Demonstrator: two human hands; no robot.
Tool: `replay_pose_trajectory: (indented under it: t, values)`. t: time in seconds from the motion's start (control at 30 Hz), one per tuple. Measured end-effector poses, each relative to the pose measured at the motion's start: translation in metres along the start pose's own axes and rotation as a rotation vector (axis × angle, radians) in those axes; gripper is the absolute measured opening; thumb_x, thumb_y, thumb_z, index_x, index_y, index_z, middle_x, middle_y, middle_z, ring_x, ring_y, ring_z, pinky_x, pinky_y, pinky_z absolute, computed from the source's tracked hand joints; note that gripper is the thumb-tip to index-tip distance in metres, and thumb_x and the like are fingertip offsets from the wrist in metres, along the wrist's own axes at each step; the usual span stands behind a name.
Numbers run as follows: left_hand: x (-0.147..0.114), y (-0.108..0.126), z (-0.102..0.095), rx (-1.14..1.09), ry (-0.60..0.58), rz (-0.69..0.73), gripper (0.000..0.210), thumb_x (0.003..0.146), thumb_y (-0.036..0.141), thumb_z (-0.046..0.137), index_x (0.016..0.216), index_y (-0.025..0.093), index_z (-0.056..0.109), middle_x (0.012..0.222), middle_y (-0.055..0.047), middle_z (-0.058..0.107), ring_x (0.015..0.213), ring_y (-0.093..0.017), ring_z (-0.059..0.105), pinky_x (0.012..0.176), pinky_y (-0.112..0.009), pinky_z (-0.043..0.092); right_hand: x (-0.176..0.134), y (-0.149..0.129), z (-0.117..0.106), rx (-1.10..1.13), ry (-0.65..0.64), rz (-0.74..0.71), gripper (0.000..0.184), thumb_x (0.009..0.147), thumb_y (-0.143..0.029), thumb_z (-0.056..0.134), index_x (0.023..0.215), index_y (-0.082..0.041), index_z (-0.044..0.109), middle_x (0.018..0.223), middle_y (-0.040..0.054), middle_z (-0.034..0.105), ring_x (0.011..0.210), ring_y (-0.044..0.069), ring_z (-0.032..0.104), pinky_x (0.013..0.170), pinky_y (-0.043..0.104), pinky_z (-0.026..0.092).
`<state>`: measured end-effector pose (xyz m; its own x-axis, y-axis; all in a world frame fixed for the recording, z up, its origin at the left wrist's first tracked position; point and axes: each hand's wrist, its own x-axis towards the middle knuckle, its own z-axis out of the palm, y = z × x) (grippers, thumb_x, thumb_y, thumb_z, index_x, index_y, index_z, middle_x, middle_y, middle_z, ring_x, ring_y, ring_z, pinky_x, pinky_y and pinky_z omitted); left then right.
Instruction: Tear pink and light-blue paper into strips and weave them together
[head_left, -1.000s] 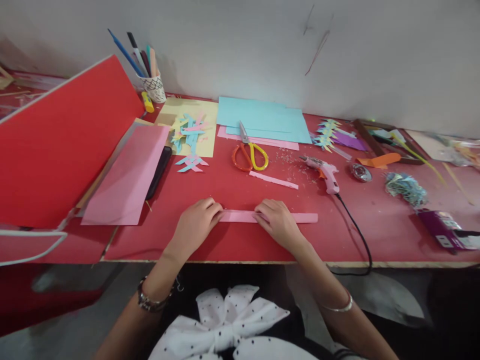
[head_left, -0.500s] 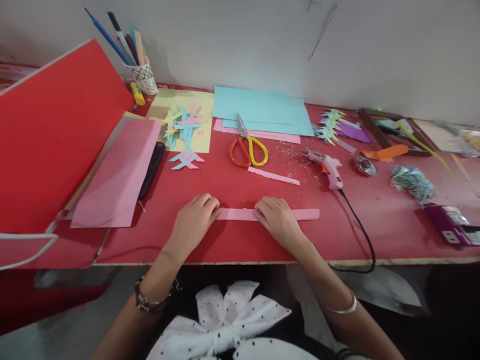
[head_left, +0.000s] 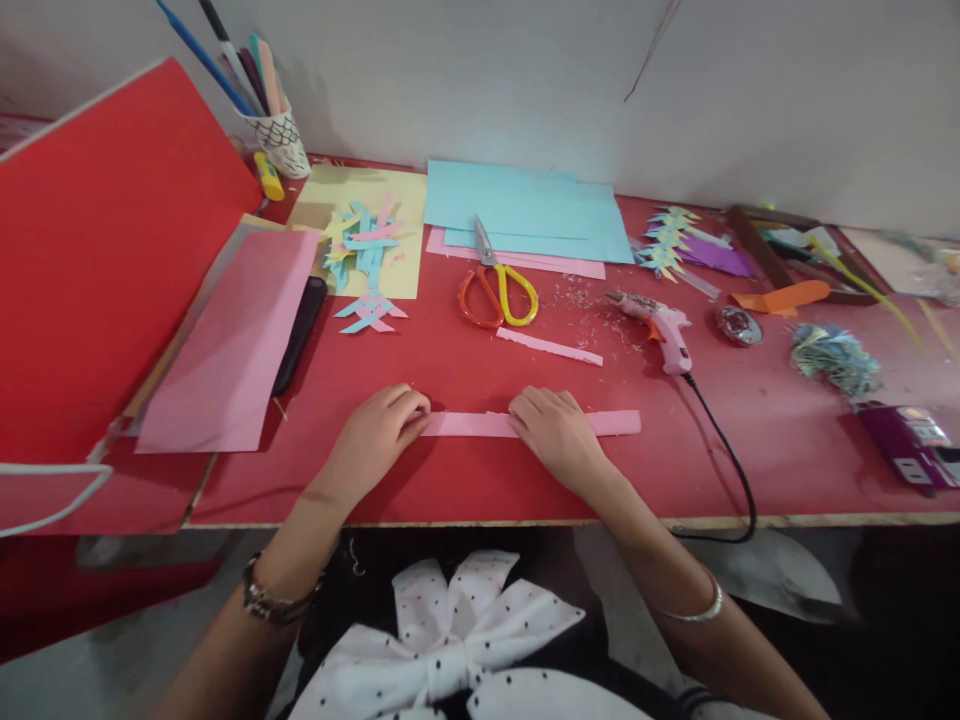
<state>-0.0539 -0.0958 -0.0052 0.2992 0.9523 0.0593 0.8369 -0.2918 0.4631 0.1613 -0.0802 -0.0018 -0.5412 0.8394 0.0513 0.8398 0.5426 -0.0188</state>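
our left hand (head_left: 381,432) pinches, our half-curled right hand (head_left: 559,432) grips, a pink paper strip (head_left: 471,425) near the desk's front edge (head_left: 465,521); uneven tugging might tear it.

L hand (head_left: 379,435) slid outward on pink strip (head_left: 469,425); gap to R hand (head_left: 559,435) wider.

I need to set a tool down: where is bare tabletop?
Bare red table shows between the cord of the glue gun and the purple box, and between the long pink strip and the front edge, with the left hand and right hand on either side. The back is crowded: blue sheets, scissors, paper cutouts.
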Motion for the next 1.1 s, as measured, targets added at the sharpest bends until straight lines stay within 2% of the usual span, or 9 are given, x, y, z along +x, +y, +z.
replay_pose_trajectory:
  t: [0.2,0.43,0.57,0.67,0.73,0.83,0.97,1.1]
  values:
    - [-0.008,-0.012,-0.005,-0.104,0.007,-0.06,0.014,0.082,0.026,0.039,0.076,0.018,0.05,0.077,-0.002,0.055,0.074,-0.015,0.054,0.066,-0.025,0.043,0.0,0.001,0.001,0.025,0.011,0.012,0.018,0.084,-0.024,0.043,0.072,-0.017,0.054,0.07,0.0032,0.056,0.065,0.016,0.047,0.06,0.027,0.023]
    - [-0.018,-0.02,-0.011,-0.014,0.056,-0.107,0.018,0.082,0.026,0.039,0.089,0.019,0.054,0.08,-0.004,0.057,0.076,-0.017,0.054,0.068,-0.028,0.045,0.0,0.001,-0.001,0.051,-0.003,0.014,0.017,0.083,-0.024,0.044,0.072,-0.017,0.055,0.071,0.0032,0.057,0.065,0.015,0.048,0.06,0.026,0.024]
    - [-0.018,-0.003,-0.006,0.179,0.096,0.023,0.031,0.081,0.011,0.033,0.101,0.019,0.056,0.102,-0.008,0.057,0.095,-0.022,0.051,0.082,-0.038,0.041,0.001,0.001,-0.002,0.068,-0.012,0.02,0.018,0.084,-0.025,0.043,0.073,-0.016,0.054,0.072,0.0033,0.057,0.066,0.015,0.048,0.06,0.026,0.024]
    - [-0.016,0.025,0.009,0.213,-0.007,0.235,0.043,0.082,0.005,0.026,0.111,0.023,0.051,0.116,-0.003,0.054,0.107,-0.018,0.046,0.093,-0.039,0.034,0.0,0.001,-0.002,0.078,-0.018,0.025,0.017,0.083,-0.025,0.044,0.073,-0.016,0.054,0.073,0.0033,0.057,0.067,0.016,0.049,0.061,0.026,0.024]
    - [-0.015,0.042,0.02,0.18,-0.058,0.329,0.039,0.085,0.012,0.027,0.12,0.02,0.044,0.122,-0.003,0.051,0.114,-0.016,0.042,0.097,-0.037,0.031,0.0,0.0,-0.003,0.085,-0.02,0.03,0.017,0.083,-0.026,0.045,0.073,-0.016,0.054,0.073,0.0032,0.057,0.068,0.016,0.049,0.061,0.026,0.025]
    - [-0.018,0.055,0.03,0.176,-0.059,0.292,0.043,0.086,0.035,0.031,0.125,0.019,0.037,0.129,-0.006,0.045,0.121,-0.018,0.034,0.101,-0.043,0.024,0.0,0.0,-0.003,0.102,-0.016,0.03,0.017,0.083,-0.026,0.044,0.073,-0.016,0.054,0.073,0.0031,0.057,0.069,0.016,0.049,0.062,0.026,0.025]
    - [-0.026,0.05,0.028,0.205,-0.058,0.249,0.046,0.086,0.041,0.029,0.129,0.024,0.03,0.134,-0.002,0.038,0.124,-0.019,0.03,0.101,-0.048,0.021,-0.001,0.001,-0.001,0.134,0.017,0.029,0.02,0.084,-0.027,0.041,0.072,-0.017,0.053,0.072,0.0031,0.056,0.068,0.016,0.048,0.063,0.026,0.025]
    - [-0.034,0.042,0.023,0.244,-0.024,0.196,0.049,0.083,0.046,0.032,0.128,0.026,0.033,0.134,-0.002,0.038,0.123,-0.022,0.031,0.101,-0.048,0.018,-0.004,0.004,0.0,0.176,0.044,0.023,0.018,0.083,-0.026,0.042,0.072,-0.017,0.052,0.071,0.0027,0.055,0.069,0.016,0.047,0.062,0.026,0.026]
